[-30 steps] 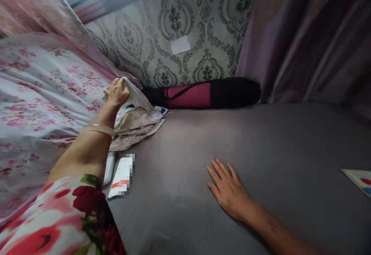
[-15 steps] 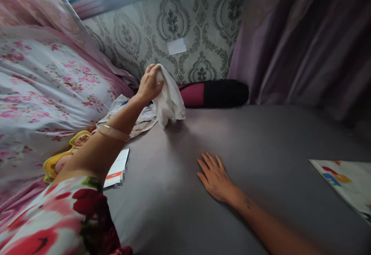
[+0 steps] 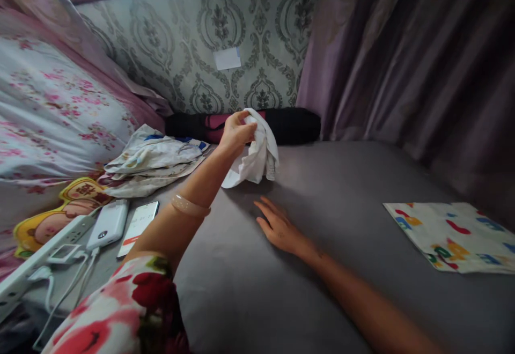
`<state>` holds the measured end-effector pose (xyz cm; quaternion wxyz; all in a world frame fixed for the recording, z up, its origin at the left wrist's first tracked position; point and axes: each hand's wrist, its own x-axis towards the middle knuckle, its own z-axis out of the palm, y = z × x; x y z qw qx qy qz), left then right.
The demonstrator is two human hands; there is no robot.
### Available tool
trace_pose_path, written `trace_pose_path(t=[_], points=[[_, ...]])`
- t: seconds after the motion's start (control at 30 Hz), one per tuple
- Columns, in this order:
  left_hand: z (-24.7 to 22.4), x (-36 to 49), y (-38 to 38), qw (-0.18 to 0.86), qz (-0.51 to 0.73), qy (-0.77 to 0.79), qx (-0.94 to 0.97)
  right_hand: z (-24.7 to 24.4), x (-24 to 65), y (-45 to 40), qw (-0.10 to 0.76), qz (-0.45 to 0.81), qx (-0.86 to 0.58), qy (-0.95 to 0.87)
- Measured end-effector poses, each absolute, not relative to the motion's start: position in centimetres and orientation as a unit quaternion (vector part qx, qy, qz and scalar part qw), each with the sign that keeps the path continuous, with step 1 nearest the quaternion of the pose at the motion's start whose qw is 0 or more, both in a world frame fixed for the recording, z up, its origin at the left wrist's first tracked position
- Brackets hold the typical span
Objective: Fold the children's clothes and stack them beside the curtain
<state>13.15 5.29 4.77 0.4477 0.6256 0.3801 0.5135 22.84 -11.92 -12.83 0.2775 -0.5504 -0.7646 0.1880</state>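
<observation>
My left hand [image 3: 238, 133] pinches a white cloth [image 3: 261, 153] by its upper part, and the rest hangs down in folds. The cloth's lower edge meets or hovers just above the grey bed sheet [image 3: 225, 289]; I cannot tell which. My right hand [image 3: 277, 227] is stretched out low over the sheet, just below and in front of the cloth, fingers extended and holding nothing. Behind my left forearm lies a loose pile of pale printed cloths [image 3: 151, 161]. On the right, a folded white cloth with colourful prints [image 3: 450, 236] lies flat.
A phone [image 3: 139, 225], a white power bank [image 3: 108, 225] with cables, and a power strip [image 3: 44, 257] lie on the left beside a yellow cartoon cushion [image 3: 28, 236]. A long black and magenta bag [image 3: 298, 123] rests against the wall. Purple curtains [image 3: 362, 75] hang at right.
The white cloth has come down and to the right in my left hand, nearer my right hand. My view has turned rightward and down, showing more of the printed cloth and the power strip.
</observation>
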Motion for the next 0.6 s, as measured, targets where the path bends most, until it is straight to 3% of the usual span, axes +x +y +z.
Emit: trace_pose_path(t=[0.27, 0.6], points=[[3.8, 18.0, 0.5, 0.544, 0.548, 0.322, 0.548, -9.4, 22.4, -12.5, 0.420, 0.214, -0.521, -0.712], [2.1, 17.5, 1.2, 0.521, 0.557, 0.360, 0.537, -10.1, 24.5, -11.1, 0.409, 0.232, -0.577, -0.668]])
